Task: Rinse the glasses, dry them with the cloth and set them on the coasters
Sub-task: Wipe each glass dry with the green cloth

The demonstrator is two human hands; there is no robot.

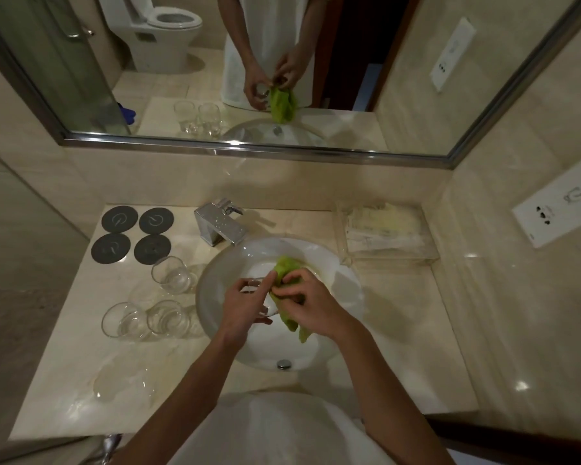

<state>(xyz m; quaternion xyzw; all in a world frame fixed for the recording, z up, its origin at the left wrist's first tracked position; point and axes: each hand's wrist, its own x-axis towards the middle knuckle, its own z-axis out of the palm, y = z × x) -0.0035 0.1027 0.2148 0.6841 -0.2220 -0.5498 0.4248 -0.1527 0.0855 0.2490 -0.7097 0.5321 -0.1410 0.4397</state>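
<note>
At frame centre, above the sink (222, 263), our left hand (245, 305) grips a glass (260, 298). Our right hand (311, 308) pinches the green cloth (287, 268) against it. Three glasses (171, 275) stand at left, below four empty coasters (119, 220).

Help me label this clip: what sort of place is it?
Most likely a hotel bathroom: a basin with a chrome tap set in a stone counter, a toilet reflected in the wall mirror, and a clear tray of packaged toiletries.
</note>
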